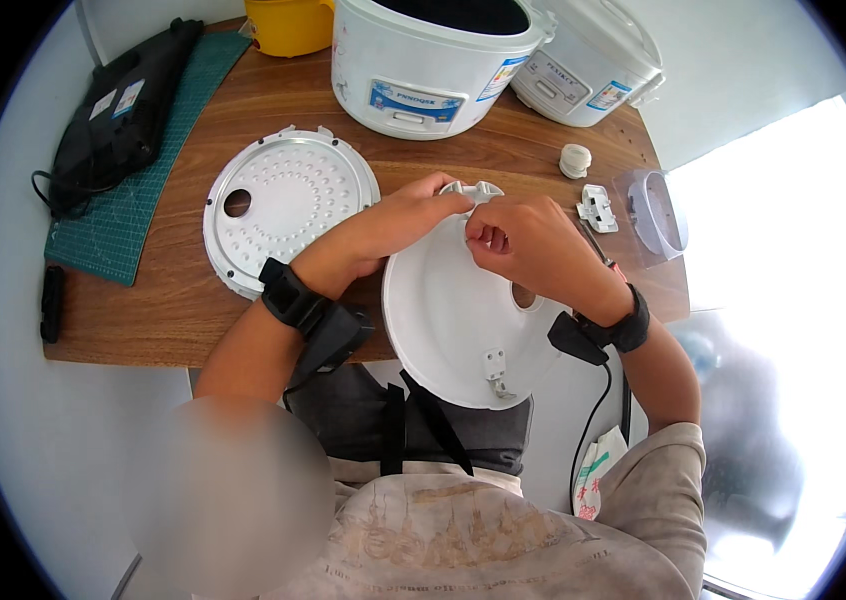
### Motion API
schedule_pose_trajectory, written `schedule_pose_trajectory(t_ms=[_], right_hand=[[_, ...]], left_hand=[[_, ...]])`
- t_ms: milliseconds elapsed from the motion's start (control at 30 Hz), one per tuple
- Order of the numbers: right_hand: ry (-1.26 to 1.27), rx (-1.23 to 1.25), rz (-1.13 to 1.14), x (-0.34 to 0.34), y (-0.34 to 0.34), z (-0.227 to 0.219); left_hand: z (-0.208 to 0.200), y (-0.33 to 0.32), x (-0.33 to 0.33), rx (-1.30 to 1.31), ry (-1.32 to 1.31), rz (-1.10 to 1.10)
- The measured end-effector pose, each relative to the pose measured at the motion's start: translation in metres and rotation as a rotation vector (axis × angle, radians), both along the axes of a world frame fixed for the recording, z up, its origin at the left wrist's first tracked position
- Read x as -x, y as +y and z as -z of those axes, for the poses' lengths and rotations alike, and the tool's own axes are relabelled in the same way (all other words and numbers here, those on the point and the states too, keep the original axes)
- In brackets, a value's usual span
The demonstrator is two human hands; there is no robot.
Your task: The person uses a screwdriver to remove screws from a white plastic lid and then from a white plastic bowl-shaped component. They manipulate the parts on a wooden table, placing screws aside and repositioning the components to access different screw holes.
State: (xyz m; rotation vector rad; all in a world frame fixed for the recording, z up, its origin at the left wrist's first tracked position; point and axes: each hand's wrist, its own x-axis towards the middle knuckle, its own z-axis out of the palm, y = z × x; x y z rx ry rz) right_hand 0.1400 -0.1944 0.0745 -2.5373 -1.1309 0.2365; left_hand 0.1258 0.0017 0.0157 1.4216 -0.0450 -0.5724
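Observation:
A round white rice cooker lid (pixel 443 320) lies with its hollow side up, its near part jutting past the table's edge over my lap. My left hand (pixel 405 222) grips the lid's far left rim, thumb beside a white bracket (pixel 473 192) on that rim. Close to the same bracket, my right hand (pixel 533 245) is closed with its fingers curled over the lid; whatever they pinch, if anything, is hidden. Below the right hand a round hole (pixel 524 296) shows in the lid. A small hinge piece (pixel 495 368) sits near the lid's near edge.
Left of the lid rests a perforated metal inner plate (pixel 293 190). Two white rice cookers (pixel 413 75) and a yellow container (pixel 288 25) stand behind. At right are a white cap (pixel 575 160), a white plastic part (pixel 597 208), a screwdriver (pixel 598 243) and a clear cup (pixel 655 215). A green mat (pixel 108 240) lies left.

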Motion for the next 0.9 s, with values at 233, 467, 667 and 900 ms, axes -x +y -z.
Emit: schedule_pose_trajectory(t_ms=[233,467,667,900], right_hand=[[-0.06,-0.017,-0.041,0.0,0.001,0.005],[-0.142,0.086,-0.067,-0.001,0.002,0.007],[-0.129,0.117,0.02,0.0,0.001,-0.005],[0.006,0.022,-0.009,0.003,-0.008,-0.008]], left_hand=[[0.001,0.0,0.0,0.004,0.002,0.005],[-0.001,0.0,0.0,0.012,0.008,0.014],[0.001,0.0,0.0,0.018,0.01,0.003],[0.004,-0.001,-0.002,0.019,0.002,0.019]])
